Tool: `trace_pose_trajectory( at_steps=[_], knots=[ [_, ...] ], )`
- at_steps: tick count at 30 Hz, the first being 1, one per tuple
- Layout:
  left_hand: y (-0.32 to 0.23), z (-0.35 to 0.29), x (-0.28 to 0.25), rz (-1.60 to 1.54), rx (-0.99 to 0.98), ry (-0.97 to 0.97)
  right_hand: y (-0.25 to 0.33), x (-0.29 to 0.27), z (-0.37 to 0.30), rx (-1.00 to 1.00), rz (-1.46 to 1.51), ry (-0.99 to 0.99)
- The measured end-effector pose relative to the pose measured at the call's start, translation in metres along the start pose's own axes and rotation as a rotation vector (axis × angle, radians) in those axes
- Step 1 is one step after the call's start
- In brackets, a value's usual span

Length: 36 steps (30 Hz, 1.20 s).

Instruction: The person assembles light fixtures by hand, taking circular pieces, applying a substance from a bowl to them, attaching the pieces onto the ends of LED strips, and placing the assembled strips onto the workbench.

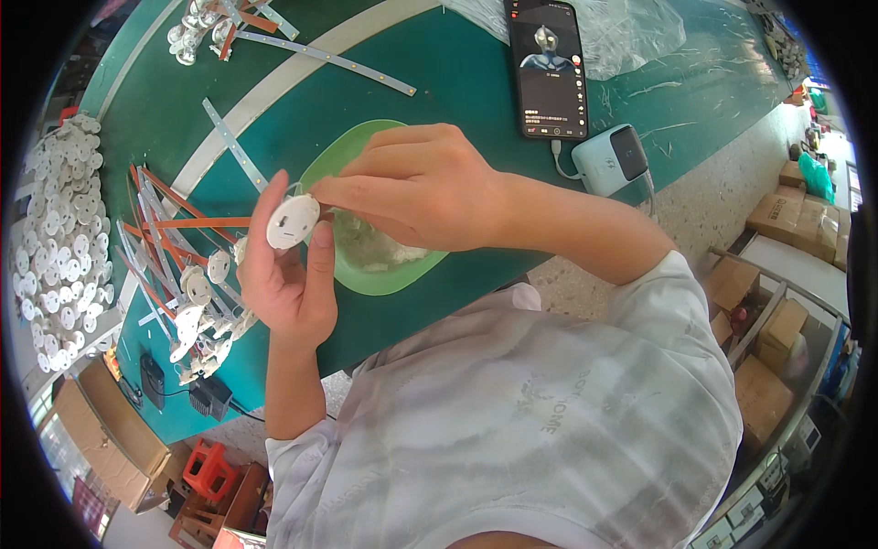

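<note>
My left hand (297, 297) grips a round white plastic disc (293, 221) with small slots in its face, held between fingers and thumb. My right hand (421, 183) reaches over from the right, its fingertips pinched together at the disc's edge. Whatever is between those fingertips is too small or hidden to make out. A thin wire loop seems to stand at the top of the disc. Under both hands lies a light green bowl (366, 282), partly covered by them, with small whitish pieces (393, 254) inside.
Left of my hands lie orange and silver light strips (165, 224) with white discs (197, 284) on them. A large pile of white discs (64, 247) sits farther left. Ahead are a phone (549, 73), a cabled power bank (613, 160), a plastic bag (631, 37) and loose strips (325, 57).
</note>
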<state>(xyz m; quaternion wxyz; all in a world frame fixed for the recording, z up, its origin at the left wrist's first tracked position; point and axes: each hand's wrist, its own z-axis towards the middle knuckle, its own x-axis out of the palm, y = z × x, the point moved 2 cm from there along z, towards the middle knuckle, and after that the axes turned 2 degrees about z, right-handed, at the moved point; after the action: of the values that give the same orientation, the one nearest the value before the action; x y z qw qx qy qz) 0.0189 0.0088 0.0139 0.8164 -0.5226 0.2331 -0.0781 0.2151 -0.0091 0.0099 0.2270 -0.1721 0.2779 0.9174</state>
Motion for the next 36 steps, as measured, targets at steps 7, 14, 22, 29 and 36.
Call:
trace_pose_trajectory(
  at_steps=[7, 14, 22, 29, 36],
  knots=[
    [-0.004, 0.006, 0.016, -0.057, 0.012, 0.015, 0.009, -0.008, 0.005, 0.070, 0.164, -0.056],
    [-0.015, 0.002, 0.011, 0.320, 0.145, 0.147, 0.010, -0.007, 0.008, 0.028, 0.281, -0.201],
    [-0.013, -0.001, 0.009, 0.325, 0.223, 0.065, 0.014, -0.012, 0.006, 0.167, 0.439, -0.132],
    [-0.012, -0.007, 0.004, 0.244, 0.243, -0.011, 0.010, -0.007, 0.006, 0.267, 0.668, -0.106],
    [-0.012, -0.005, 0.002, 0.262, 0.268, -0.019, 0.012, -0.008, 0.005, 0.234, 0.646, -0.102]
  ],
)
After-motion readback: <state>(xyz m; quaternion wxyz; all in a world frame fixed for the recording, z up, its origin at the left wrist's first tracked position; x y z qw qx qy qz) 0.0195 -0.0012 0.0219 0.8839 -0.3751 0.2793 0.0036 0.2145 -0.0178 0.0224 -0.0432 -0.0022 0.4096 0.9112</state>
